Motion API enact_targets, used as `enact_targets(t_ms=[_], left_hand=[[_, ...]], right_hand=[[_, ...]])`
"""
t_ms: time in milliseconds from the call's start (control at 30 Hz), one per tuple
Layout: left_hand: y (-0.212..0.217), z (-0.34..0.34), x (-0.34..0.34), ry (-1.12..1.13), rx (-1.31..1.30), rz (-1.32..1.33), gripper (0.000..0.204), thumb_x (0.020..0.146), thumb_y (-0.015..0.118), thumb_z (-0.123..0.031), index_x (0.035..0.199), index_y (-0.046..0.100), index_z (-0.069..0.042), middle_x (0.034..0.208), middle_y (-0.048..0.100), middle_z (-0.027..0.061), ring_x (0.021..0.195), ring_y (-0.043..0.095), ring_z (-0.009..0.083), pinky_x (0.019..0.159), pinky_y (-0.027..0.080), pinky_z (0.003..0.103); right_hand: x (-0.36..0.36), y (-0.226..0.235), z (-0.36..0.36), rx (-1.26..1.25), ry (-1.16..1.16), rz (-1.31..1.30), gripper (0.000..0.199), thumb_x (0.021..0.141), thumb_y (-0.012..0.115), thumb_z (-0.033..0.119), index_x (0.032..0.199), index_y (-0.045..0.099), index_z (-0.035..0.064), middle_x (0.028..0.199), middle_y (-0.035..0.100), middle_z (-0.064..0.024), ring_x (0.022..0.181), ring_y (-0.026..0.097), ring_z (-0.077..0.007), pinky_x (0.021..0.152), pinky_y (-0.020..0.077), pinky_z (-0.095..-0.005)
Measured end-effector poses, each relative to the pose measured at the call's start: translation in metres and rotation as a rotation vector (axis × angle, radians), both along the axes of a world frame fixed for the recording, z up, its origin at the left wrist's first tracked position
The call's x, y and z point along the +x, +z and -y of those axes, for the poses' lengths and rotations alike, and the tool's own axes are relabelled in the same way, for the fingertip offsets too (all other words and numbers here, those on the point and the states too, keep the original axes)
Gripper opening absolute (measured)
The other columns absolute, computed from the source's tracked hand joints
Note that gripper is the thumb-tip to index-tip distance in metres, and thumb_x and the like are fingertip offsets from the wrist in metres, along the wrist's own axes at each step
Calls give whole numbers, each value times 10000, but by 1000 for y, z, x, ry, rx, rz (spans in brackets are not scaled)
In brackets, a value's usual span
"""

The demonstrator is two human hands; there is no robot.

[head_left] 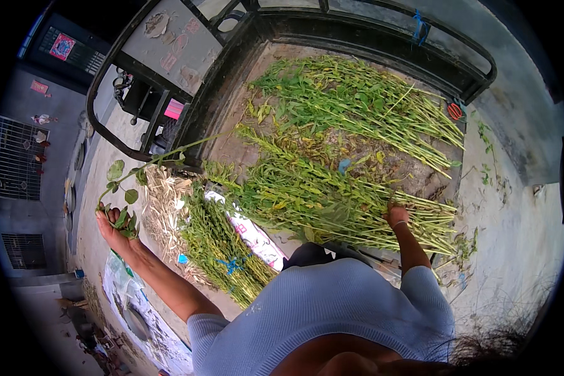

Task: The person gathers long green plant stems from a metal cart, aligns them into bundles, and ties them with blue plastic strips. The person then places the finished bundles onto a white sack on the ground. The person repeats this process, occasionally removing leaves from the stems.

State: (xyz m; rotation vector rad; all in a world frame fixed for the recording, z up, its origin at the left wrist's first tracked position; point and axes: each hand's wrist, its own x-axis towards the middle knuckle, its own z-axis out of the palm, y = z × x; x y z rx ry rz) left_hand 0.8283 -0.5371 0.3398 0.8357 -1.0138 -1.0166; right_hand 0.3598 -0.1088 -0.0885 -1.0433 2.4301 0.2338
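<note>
My left hand (116, 227) sits out at nine o'clock, arm stretched wide, fingers curled shut around a leafy green stalk (163, 156); its stem arcs up and away toward one o'clock, reaching the edge of the cart, and the leaves bunched in my palm hide how the fingertips meet. Below that hand, toward seven o'clock, lie a printed plastic sheet (163, 348) and some dark shapes on it that I cannot make out; just right of the hand sits a heap of dry, pale husks and stems (163, 210), and beside it a tied bundle of green stalks (222, 247), bound with a bit of blue string and lying across a white printed sack (257, 238), most of which is covered. At the centre and up toward twelve o'clock the flatbed cart (370, 41) holds loose piles of long green stalks (332, 200), their cut ends pointing toward three o'clock; the cart's near edge is hidden behind my grey-blue top (332, 301). My right hand (396, 215), at about three o'clock from centre, is pressed down into the near pile; the fingers are buried among the stems, so whether they are clasped or spread I cannot tell. Further right, scattered stems (464, 241) lie on bare concrete ground (520, 225).
</note>
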Motion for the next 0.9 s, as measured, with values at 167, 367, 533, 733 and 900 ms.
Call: enact_targets(t_ms=[167,367,533,733,900], left_hand=[[60,29,-47,-393,-173,52,271,901,491,-238,1050,492,-11,600,281,-38,512,258,49,424,222,194],[63,35,-215,-746,-87,19,225,905,484,-192,1032,500,-7,589,294,-47,504,251,44,441,202,196],[37,36,-345,-1038,49,-90,211,895,501,-209,995,514,-24,602,346,-39,515,303,42,430,237,182],[-93,33,-472,-1138,182,227,213,856,568,-246,1001,566,-90,758,554,-12,617,485,57,489,354,201],[-248,10,-461,-873,507,975,644,847,569,-303,1346,219,-95,1363,275,154,1210,342,296,969,378,495]], right_hand=[[6,24,8,-103,-23,-33,509,701,658,403,1092,523,108,1077,532,-129,958,536,-298,774,474,-381],[-5,33,10,-110,-67,-179,185,826,509,247,826,620,98,911,585,-131,801,594,-295,638,507,-381],[13,120,-13,-481,-298,-188,162,805,528,224,827,597,79,811,595,-151,741,586,-319,623,487,-412],[41,164,-53,-678,-387,-99,160,769,581,176,849,601,39,726,588,-187,685,566,-357,614,455,-421],[42,189,-59,-761,-375,-27,135,773,589,148,826,622,29,750,609,-168,678,580,-338,603,470,-393]])
